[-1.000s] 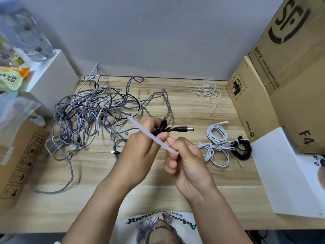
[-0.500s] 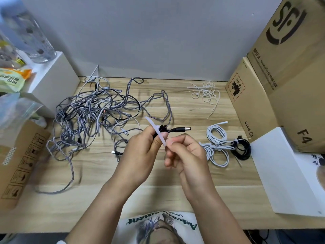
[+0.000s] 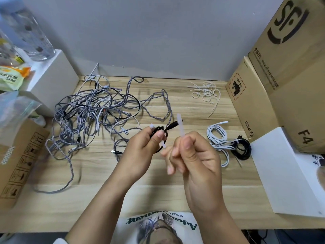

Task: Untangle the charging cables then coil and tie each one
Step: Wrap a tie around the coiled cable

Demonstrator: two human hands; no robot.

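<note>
Black cable (image 3: 159,132): left hand (image 3: 140,148) gripping the coil, right hand (image 3: 191,154) pinching the zip tie (image 3: 181,126), pulling. Tied coils (image 3: 228,140) lying on the desk (image 3: 175,175); tangled cables (image 3: 95,113) waiting.

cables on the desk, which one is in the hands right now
The small black coiled cable, gripped by the left hand. The finished white coil and black coil lie right; the grey tangle lies left.

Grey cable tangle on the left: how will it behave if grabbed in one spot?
The grey cable tangle is probably floppy: its strands lie in loose curves. It would likely drag as one clump, since loops cross everywhere. Trailing ends may snag.
</note>
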